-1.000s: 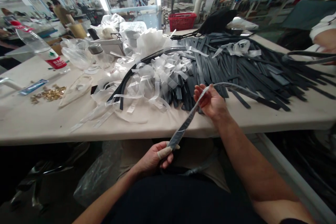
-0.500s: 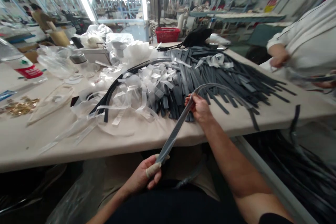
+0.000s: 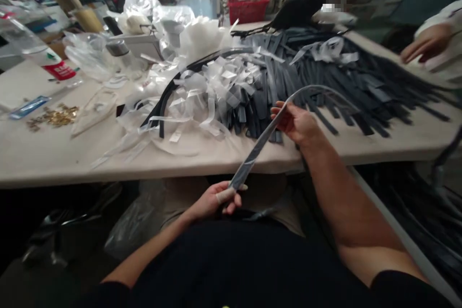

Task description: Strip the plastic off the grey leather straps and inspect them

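A long dark grey strap (image 3: 254, 150), wrapped in shiny clear film, runs between my two hands above the table's front edge. My left hand (image 3: 219, 200), with pale covers on the thumb and a fingertip, grips its lower end in front of my body. Higher up, my right hand (image 3: 299, 124) has its fingers and thumb around the same strap. Past the right hand, the strap arches right over a pile of dark grey straps (image 3: 325, 82). Left of that hand lies a heap of cut translucent film strips (image 3: 216, 86).
Brass-coloured metal pieces (image 3: 61, 116), a blue packet (image 3: 29, 107) and a red-labelled bottle (image 3: 59, 68) occupy the table's left. A red basket (image 3: 248, 8) stands behind. At right, a co-worker's hand (image 3: 428, 43) is over the pile's far end. Dark straps (image 3: 415, 207) hang below, right.
The view has tilted down and shifted left, so the table appears higher. Both hands keep their hold on the strap. The co-worker's hand has come closer to the pile.
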Available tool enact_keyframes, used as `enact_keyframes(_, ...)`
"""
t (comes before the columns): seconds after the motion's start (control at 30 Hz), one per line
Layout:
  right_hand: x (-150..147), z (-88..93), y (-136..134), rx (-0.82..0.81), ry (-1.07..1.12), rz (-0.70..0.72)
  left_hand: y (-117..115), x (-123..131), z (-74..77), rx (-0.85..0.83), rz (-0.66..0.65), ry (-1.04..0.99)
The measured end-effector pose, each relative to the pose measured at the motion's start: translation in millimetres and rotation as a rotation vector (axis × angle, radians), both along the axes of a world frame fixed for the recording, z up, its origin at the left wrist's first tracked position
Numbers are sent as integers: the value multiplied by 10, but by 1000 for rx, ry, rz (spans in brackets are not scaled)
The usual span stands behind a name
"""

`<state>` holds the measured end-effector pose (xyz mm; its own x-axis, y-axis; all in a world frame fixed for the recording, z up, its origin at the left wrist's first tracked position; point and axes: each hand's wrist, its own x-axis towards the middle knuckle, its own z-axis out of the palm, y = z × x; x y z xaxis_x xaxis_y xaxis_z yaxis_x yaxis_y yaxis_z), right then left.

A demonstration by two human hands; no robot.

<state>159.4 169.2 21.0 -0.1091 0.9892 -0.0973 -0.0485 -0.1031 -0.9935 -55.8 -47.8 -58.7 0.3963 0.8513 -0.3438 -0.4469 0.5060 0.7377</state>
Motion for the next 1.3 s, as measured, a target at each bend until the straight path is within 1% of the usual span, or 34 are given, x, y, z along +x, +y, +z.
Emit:
enact_keyframes(0.07, -63, -15, -128, -111, 95, 100, 65, 10, 27, -24, 107, -21)
enact_keyframes(0.13, -144, -63, -331, -186, 145, 198, 165, 11, 102, -11, 214, -45)
enact_keyframes(0.2, -216, -134, -588, -217, 163, 326, 300, 9, 234, 20, 316, -67)
enact_keyframes(0.23, -241, -174, -721, -217, 172, 412, 379, 10, 316, 35, 359, -82)
enact_keyframes(0.33, -254, -284, -1069, -159, 139, 737, 643, 19, 589, 51, 431, -150)
enact_keyframes(0.4, -201, -353, -1233, -90, 13, 926, 811, 16, 764, 61, 446, -183)
enact_keyframes(0.43, -152, -393, -1298, -35, -91, 979, 882, 2, 842, 68, 454, -189)
enact_keyframes(0.47, -87, -439, -1355, 30, -211, 997, 939, -25, 912, 76, 462, -190)
enact_keyframes(0.5, -5, -491, -1409, 93, -330, 981, 982, -65, 971, 87, 475, -187)
enact_keyframes(0.57, 202, -601, -1523, 198, -544, 858, 1021, -188, 1045, 106, 508, -184)
enact_keyframes(0.6, 320, -648, -1589, 234, -629, 776, 1018, -264, 1057, 113, 529, -185)
enact_keyframes(0.67, 554, -703, -1744, 270, -750, 614, 976, -418, 1024, 86, 541, -177)
enact_keyframes(0.73, 744, -694, -1917, 302, -853, 462, 900, -531, 924, 28, 520, -147)
enact_keyframes(0.8, 856, -638, -2076, 381, -983, 321, 809, -580, 782, -46, 479, -71)
enact_keyframes(0.87, 893, -569, -2189, 511, -1134, 185, 726, -573, 639, -116, 425, 11)
enact_keyframes(0.93, 888, -513, -2246, 634, -1234, 81, 666, -543, 525, -173, 360, 77)
enact_keyframes(1.03, 865, -464, -2259, 710, -1240, 11, 628, -521, 435, -197, 285, 111)
enact_keyframes(1.17, 857, -446, -2235, 747, -1220, -24, 631, -587, 398, -174, 252, 95)
enact_keyframes(1.23, 850, -466, -2225, 745, -1180, -15, 641, -635, 384, -158, 242, 82)
enact_keyframes(1.3, 836, -524, -2221, 714, -1098, 26, 645, -655, 379, -136, 250, 59)
